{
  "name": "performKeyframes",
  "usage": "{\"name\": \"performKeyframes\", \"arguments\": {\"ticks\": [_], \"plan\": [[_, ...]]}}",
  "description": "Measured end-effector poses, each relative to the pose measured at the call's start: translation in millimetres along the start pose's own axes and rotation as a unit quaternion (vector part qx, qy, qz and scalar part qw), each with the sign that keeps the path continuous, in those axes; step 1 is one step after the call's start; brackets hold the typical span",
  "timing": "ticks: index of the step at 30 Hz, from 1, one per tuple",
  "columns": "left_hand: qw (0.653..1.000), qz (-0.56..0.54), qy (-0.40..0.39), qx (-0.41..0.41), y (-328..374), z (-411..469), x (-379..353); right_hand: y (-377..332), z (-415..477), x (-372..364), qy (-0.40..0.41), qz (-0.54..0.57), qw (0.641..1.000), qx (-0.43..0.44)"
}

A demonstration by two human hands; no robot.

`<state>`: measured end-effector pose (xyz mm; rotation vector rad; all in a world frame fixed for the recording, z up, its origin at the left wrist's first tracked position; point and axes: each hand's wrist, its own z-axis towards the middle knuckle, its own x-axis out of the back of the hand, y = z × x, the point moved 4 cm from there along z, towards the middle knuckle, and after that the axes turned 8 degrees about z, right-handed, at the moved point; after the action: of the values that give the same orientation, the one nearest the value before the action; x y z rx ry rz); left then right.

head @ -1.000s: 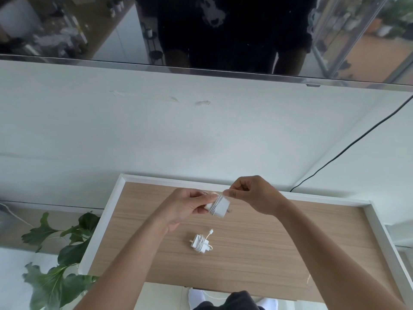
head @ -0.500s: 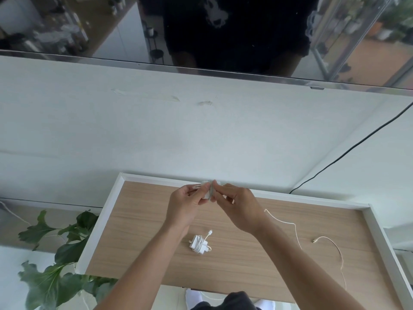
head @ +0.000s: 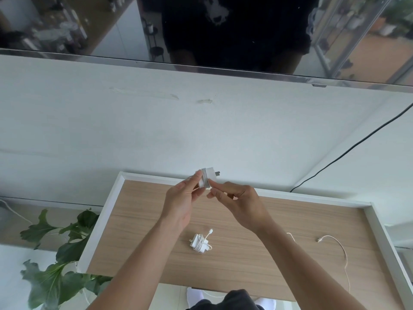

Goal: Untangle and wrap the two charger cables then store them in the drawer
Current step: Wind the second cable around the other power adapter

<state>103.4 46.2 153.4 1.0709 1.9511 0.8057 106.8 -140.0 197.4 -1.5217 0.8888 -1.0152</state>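
Observation:
My left hand (head: 182, 203) holds a white charger plug (head: 207, 180) above the far edge of the open drawer (head: 105, 218), with several turns of cable wound around it. My right hand (head: 238, 203) is beside it, fingers pinched on the cable just under the plug. The loose end of this cable (head: 335, 245) trails over the wooden drawer bottom at the right, its connector lying free. A second charger (head: 200, 242), wrapped in its own cable, lies on the drawer bottom between my forearms.
White wall and a mirror (head: 67, 25) rise behind the drawer. A black cord (head: 348, 153) runs down the wall at the right. A leafy plant (head: 55, 253) stands left of the drawer. White drawer rims border the wood on the left, back and right.
My hands rose toward the drawer's far edge and turned the plug. The plug's prongs now point right, and the loose cable tail shows on the right of the drawer.

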Motion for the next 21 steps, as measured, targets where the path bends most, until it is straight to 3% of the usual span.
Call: {"name": "performKeyframes", "arguments": {"ticks": [7,13,18,21], "plan": [[0.996,-0.051,-0.043,0.054,12.2,-6.4,-2.8,1.9,2.3,5.5,0.034,0.040,0.999,-0.013],[0.991,-0.037,-0.101,0.074,20.5,-12.0,-1.1,6.6,10.9,16.4,-0.017,0.064,0.997,-0.047],[0.984,0.006,-0.162,0.075,24.3,-19.3,-1.9,12.7,18.9,28.3,-0.017,-0.023,0.994,-0.101],[0.976,0.086,-0.192,0.065,24.9,-20.8,0.8,12.5,24.7,39.4,-0.033,-0.073,0.992,-0.101]]}}
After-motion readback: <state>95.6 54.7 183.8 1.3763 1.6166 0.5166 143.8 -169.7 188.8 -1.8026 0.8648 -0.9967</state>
